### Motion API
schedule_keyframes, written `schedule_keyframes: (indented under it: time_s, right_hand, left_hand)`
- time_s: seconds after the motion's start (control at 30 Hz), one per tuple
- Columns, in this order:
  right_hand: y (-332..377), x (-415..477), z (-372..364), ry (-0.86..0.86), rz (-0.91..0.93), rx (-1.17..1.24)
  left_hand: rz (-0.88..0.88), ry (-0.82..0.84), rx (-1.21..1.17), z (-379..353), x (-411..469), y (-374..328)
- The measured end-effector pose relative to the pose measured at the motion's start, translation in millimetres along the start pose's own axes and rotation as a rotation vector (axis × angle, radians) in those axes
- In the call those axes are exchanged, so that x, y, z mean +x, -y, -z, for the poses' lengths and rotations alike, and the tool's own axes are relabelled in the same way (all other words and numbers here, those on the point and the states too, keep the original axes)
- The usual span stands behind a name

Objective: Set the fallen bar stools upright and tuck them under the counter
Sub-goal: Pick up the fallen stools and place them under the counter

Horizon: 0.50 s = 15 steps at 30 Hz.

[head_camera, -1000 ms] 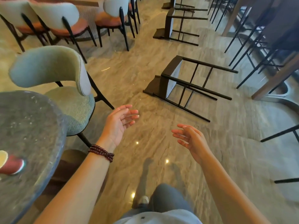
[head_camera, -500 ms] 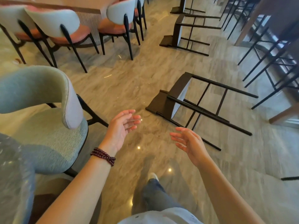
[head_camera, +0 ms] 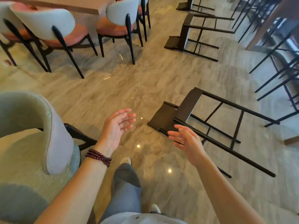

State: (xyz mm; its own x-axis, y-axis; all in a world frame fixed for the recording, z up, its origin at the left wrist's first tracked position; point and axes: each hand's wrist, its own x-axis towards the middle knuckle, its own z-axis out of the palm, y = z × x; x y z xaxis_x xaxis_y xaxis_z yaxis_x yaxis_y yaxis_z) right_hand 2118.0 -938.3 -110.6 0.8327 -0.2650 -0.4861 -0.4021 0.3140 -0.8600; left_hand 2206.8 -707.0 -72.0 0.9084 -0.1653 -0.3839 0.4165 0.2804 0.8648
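Nearest fallen bar stool (head_camera: 191, 104): lay on its side on the floor (head_camera: 145, 81) just ahead of my hands, with the seat end toward me and the legs pointing right toward the counter (head_camera: 275, 18).
Second fallen stool (head_camera: 184, 34): lay on its side farther up the aisle.
Left hand (head_camera: 116, 126): held nothing; fingers loosely spread and slightly curled, apart from the stool.
Right hand (head_camera: 187, 143): held nothing; fingers nearly straight and fanned. It overlapped the stool in view, and I saw no contact.
Build: thin straight black bars with cross rungs, a flat dark seat panel and a short flat back, all with a matte look.
Handling: I judged it rigid, long and awkward rather than heavy.
Hold: I would have taken the short back with one hand and the uppermost leg bar with the other, then pivoted it onto its feet.
Floor: glossy veined stone, so I expected the feet to skid.
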Motion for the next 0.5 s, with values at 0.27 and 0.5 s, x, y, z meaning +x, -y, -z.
schedule_keyframes:
  time_s: [0.27, 0.5]
  right_hand:
    - [48.6, 135.5, -81.4, -0.145, 0.005, 0.125]
    - [95.2, 220.9, -136.1, -0.244, 0.024, 0.189]
  left_hand:
    - [0.026, 0.141, 0.110, 16.1, 171.7, -84.5]
    - [0.044, 0.261, 0.194, 21.7, 300.0, -156.0]
